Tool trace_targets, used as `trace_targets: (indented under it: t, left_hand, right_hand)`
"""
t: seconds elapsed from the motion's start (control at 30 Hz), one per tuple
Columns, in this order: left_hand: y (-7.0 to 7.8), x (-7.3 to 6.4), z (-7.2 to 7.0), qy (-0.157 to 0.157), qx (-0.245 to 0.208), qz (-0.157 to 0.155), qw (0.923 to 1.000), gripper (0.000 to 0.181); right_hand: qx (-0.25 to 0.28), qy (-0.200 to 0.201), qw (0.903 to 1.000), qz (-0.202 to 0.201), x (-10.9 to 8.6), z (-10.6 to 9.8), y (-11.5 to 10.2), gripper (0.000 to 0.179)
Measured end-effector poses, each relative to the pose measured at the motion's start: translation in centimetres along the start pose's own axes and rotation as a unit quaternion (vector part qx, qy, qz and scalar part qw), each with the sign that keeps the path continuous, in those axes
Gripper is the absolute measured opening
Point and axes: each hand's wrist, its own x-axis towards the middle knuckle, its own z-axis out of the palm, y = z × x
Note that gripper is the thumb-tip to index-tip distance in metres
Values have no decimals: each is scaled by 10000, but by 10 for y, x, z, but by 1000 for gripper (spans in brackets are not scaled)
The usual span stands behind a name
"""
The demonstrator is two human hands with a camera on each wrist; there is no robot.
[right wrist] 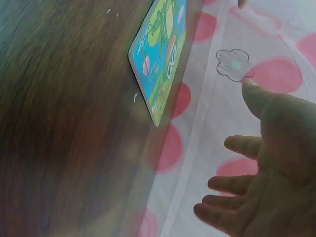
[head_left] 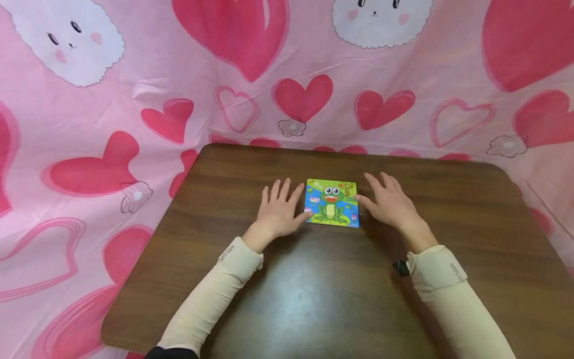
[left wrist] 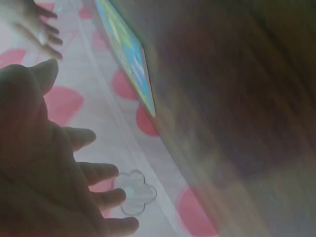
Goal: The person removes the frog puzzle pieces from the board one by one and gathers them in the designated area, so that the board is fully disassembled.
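Observation:
A square frog picture puzzle point(head_left: 332, 203) lies flat on the brown table, showing a green frog on a blue and green ground. To its left, my left hand point(head_left: 280, 212) is spread with straight fingers, the thumb overlapping the puzzle's lower left edge in the head view. On the other side my right hand point(head_left: 392, 202) has its fingers extended, thumb at the puzzle's right edge. Both wrist views show the hands raised above the tabletop, with nothing held. The puzzle point(left wrist: 129, 52) appears edge-on in the left wrist view, and the puzzle point(right wrist: 160, 59) shows obliquely in the right.
The wooden table point(head_left: 287, 299) has rounded corners and reflects light near the front. Behind and beside it hangs a pink cloth point(head_left: 251, 114) printed with hearts. A dark band point(head_left: 401, 268) shows at the right sleeve cuff.

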Motion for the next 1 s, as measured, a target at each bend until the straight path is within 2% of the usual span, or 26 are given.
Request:
trace_targets:
  t: [0.13,0.27,0.43,0.7,0.87,1.0]
  left_hand:
    - [6,1,1,11,-31,358,9994,84]
    - [9,2,4,25,0,546,9985,82]
    - [16,1,10,0,60,868,9962,80]
    - [33,12,19,79,375,1164,9925,76]
    - [41,19,26,-114,426,1407,9891,75]
    - [46,24,31,-226,466,1460,9879,73]
  right_hand:
    - [123,450,9986,-229,15,3,-4,64]
    - [287,859,9948,-461,30,10,-9,50]
    - [595,1139,9903,-536,42,16,-14,39]
    - [752,892,9917,-540,64,20,-27,38]
    - [768,601,9941,-466,79,30,-30,35]
    - [896,395,9943,-420,88,40,-34,35]
